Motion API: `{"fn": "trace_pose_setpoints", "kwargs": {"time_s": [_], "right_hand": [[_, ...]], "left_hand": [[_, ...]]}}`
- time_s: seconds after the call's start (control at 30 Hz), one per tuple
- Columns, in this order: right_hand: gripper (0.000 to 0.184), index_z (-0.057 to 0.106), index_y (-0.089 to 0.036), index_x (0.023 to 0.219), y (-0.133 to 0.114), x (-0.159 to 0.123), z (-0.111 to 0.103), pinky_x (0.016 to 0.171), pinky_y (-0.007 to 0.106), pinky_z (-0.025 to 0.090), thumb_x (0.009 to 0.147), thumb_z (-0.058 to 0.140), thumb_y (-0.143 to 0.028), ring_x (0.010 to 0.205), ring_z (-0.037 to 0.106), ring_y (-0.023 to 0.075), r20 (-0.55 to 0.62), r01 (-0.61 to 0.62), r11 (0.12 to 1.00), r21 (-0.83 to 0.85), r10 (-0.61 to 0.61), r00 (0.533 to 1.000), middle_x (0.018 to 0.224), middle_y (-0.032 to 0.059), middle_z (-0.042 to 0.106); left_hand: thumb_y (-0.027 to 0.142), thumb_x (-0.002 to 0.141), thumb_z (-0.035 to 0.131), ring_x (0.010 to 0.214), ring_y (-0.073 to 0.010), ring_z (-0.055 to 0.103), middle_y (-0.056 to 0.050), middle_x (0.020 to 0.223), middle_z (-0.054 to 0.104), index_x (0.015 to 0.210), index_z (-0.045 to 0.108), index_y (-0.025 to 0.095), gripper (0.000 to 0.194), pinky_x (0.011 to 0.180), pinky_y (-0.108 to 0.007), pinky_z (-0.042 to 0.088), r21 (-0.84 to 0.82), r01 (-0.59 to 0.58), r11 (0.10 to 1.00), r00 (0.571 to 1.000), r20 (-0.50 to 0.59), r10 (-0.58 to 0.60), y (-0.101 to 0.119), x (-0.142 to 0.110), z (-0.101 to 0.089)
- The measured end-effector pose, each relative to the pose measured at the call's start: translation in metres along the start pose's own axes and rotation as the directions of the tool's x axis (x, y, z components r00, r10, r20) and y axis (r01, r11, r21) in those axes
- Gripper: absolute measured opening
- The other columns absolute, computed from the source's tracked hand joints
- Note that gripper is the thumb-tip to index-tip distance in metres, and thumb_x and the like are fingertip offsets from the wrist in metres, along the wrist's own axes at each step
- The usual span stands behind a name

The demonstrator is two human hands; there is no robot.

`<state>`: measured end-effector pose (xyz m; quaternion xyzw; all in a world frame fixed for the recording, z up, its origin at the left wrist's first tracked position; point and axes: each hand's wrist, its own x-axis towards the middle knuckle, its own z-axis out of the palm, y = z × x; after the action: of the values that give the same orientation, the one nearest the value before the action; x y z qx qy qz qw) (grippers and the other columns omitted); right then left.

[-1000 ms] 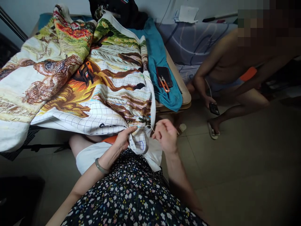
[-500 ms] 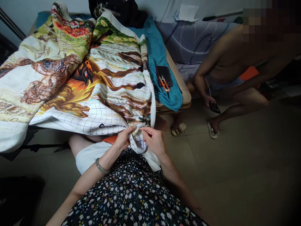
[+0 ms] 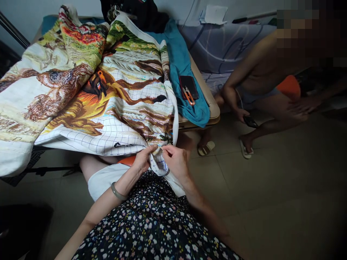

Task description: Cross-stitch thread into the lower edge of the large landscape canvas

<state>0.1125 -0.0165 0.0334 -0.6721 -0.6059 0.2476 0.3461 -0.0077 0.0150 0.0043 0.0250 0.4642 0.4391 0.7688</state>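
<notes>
A large cross-stitch cloth [image 3: 135, 90], partly stitched in browns, greens and orange with grid lines on its white parts, spreads over the table and hangs off its front edge. My left hand [image 3: 143, 157] grips the cloth's lower edge, thumb on top and fingers underneath. Just to the right, my right hand [image 3: 176, 160] is closed in a pinch near the stitched corner. A thin needle [image 3: 162, 148] shows at its fingertips, pointing at the cloth. Any thread on it is too fine to make out.
Orange thread snips [image 3: 189, 95] lie on a dark phone-like slab [image 3: 192, 82] over a teal cloth [image 3: 176, 61] at the table's right side. Black fabric [image 3: 146, 14] is heaped behind. A seated person [image 3: 260, 79] at right holds a dark device [image 3: 251, 121].
My right hand has shifted slightly, and the needle now shows at its fingertips. My left hand stays on the cloth. The seated person's far arm has moved out to the knee.
</notes>
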Motion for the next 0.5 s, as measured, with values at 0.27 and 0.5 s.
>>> {"fn": "trace_pose_setpoints", "kwargs": {"time_s": [0.27,0.5], "right_hand": [[0.015,0.058,-0.019,0.093,-0.002,-0.009,0.01,0.039,0.022,0.04,0.084,0.05,-0.029,0.035,0.053,0.0119,0.135,-0.249,0.93,0.268,0.22,0.966,0.053,-0.0042,0.06],[0.017,0.059,-0.018,0.074,0.004,-0.009,0.016,0.044,0.021,0.046,0.078,0.058,-0.034,0.046,0.058,0.0117,0.144,-0.274,0.87,0.411,0.235,0.961,0.062,-0.0006,0.063]], "left_hand": [[0.021,0.056,0.083,0.05,-0.0175,0.061,-0.006,0.061,0.068,0.071,0.066,0.009,0.025,0.055,-0.032,0.054,0.085,0.071,0.994,0.997,0.001,-0.071,0.003,0.002,-0.001],[0.019,0.052,0.083,0.051,-0.015,0.059,-0.004,0.06,0.067,0.07,0.065,0.01,0.027,0.057,-0.03,0.052,0.057,0.014,0.998,1.0,-0.025,-0.012,0.002,0.001,0.002]]}}
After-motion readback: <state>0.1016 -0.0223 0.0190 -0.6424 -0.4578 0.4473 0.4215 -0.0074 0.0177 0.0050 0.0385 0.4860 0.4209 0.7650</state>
